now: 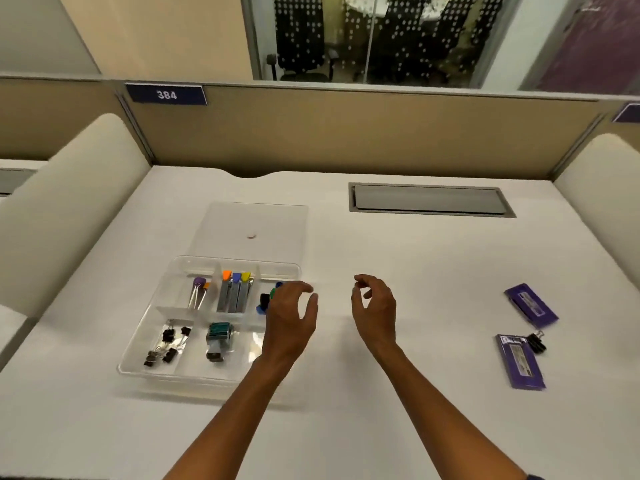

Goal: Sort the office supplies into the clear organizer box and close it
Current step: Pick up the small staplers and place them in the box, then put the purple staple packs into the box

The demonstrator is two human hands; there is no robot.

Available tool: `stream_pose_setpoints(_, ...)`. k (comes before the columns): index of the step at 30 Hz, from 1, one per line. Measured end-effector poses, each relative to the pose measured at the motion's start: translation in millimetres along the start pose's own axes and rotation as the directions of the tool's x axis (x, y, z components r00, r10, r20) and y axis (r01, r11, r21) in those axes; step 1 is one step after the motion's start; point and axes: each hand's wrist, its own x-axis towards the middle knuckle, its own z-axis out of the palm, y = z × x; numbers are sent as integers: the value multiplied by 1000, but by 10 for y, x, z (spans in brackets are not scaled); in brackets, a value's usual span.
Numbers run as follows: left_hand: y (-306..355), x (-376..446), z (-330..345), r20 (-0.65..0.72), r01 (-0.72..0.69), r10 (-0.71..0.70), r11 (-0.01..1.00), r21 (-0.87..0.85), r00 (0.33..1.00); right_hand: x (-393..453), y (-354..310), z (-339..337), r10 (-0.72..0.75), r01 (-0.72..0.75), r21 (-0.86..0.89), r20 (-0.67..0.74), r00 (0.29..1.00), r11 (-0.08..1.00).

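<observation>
The clear organizer box [136, 362] lies open on the white desk, left of centre, its clear lid [252, 220] flat behind it. Its compartments hold black binder clips [166, 344], a green-topped stamp [219, 339], coloured-tip clips [235, 291], a purple clip [198, 289] and small coloured items [268, 299]. My left hand [291, 318] hovers over the box's right edge, fingers curled apart, holding nothing. My right hand [374, 311] hangs just right of the box, also empty. Far right lie two purple packets [531, 304] [521, 362] and a loose black binder clip [536, 342].
A grey cable hatch [429, 199] is set into the desk at the back right. Beige partition walls [346, 133] and rounded side dividers [69, 202] enclose the desk. The packets sit near the right edge of the desk.
</observation>
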Motion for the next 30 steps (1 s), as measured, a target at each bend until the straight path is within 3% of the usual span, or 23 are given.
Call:
stream_pose_setpoints(4, 258, 131, 607, 162, -110, 112, 994, -23, 980, 80, 290, -454, 55, -58, -38, -69, 996, 998)
stream_pose_setpoints(9, 580, 180, 1276, 355, -234, 232, 971, -37, 906, 102, 678, -1023, 110, -127, -91, -168, 980, 988)
stream_pose_setpoints(19, 1242, -198, 2379, 682, -339, 339, 930, -140, 648, -33, 1289, -1931, 242, -300, -109, -370, 897, 948)
stream_pose_setpoints(24, 1534, -496, 2799, 768, -382, 341, 914, -136, 542, -47, 1526, -2303, 321, -402, -125, -412, 853, 907)
stream_pose_setpoints(30, 1663, -720, 3076, 793, -421, 315, 903, -82, 521, 15, 1759, -2612, 289, -402, -197, -434, 854, 894)
